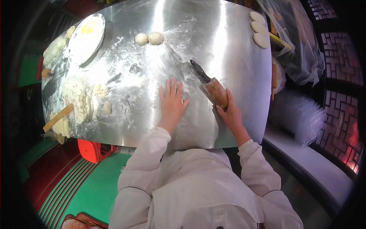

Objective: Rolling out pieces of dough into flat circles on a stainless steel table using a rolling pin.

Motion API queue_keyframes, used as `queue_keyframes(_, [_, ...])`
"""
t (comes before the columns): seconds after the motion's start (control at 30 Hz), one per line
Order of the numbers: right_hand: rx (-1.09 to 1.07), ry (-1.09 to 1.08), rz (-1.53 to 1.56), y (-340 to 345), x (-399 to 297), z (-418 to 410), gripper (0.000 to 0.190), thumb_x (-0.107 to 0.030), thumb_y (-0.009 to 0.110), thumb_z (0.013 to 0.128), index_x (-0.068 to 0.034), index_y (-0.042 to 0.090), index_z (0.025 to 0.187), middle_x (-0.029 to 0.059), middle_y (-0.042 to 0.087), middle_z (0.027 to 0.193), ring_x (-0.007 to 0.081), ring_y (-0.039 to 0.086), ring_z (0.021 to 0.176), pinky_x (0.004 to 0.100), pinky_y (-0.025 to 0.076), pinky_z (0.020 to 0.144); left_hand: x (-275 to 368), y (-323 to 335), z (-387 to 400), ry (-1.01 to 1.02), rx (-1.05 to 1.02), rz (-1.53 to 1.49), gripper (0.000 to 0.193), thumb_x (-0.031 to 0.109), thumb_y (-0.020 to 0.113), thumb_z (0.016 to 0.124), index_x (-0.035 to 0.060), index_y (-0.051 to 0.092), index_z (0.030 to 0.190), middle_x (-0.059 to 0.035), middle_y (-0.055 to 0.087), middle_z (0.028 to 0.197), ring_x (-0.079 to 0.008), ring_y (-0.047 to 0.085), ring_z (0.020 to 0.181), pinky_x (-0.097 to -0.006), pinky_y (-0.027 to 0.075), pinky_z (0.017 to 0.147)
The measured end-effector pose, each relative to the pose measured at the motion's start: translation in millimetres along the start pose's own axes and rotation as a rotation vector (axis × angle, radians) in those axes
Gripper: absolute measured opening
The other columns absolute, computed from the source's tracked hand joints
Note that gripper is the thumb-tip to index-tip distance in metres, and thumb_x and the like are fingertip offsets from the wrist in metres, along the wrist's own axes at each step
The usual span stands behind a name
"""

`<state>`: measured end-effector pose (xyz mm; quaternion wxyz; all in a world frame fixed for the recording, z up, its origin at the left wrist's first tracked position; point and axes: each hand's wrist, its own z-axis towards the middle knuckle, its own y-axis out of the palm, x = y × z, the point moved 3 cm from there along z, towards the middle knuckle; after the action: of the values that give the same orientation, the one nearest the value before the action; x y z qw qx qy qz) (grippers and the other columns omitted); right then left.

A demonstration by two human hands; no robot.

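My left hand (pixel 172 104) lies palm down on the floured stainless steel table (pixel 243 86), fingers spread. A small pale edge shows beside its thumb; what is under the palm is hidden. In my right hand (pixel 232 114) is a short, thick wooden rolling pin (pixel 217 93), gripped at its near end, with its black handle (pixel 200 71) pointing away to the left. Beyond my hands, two dough balls sit touching, a left one (pixel 141 39) and a right one (pixel 156 38). A smaller dough piece (pixel 107 107) rests to the left of my left hand.
At the left are a large dough mass (pixel 77 97), a wooden stick (pixel 58 117) over dough strips (pixel 60 126), and a white dish (pixel 87 38) with something yellow. Several flat dough rounds (pixel 258 28) line the far right edge. Clear plastic sheeting (pixel 303 37) hangs beyond it. A red stool (pixel 90 150) stands below.
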<state>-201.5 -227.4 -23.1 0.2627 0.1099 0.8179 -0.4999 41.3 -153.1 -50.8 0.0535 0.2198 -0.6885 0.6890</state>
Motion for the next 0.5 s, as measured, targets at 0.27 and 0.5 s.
queue_keyframes(0.27, [-0.075,0.033,-0.014,-2,11,-4,0.088,-0.029,0.075,0.083,-0.021,0.024,0.155,0.0166,0.069,0.108,0.0353,0.068,0.091,0.0425,0.053,0.078,9,-20,-10,-0.098,-0.013,-0.121,0.083,0.034,0.08,0.078,0.0003,0.041,0.143,-0.0174,0.043,0.145,-0.0347,0.038,0.136,-0.0527,0.025,0.112])
queue_keyframes(0.5, [-0.099,0.003,0.012,9,-3,-16,0.088,-0.028,0.075,0.084,-0.023,0.023,0.155,0.0156,0.068,0.112,0.0346,0.069,0.094,0.0423,0.053,0.08,-20,-5,-14,0.033,0.026,0.01,0.064,0.031,0.084,0.071,0.0014,0.056,0.12,-0.0156,0.055,0.116,-0.0332,0.049,0.111,-0.0465,0.036,0.094])
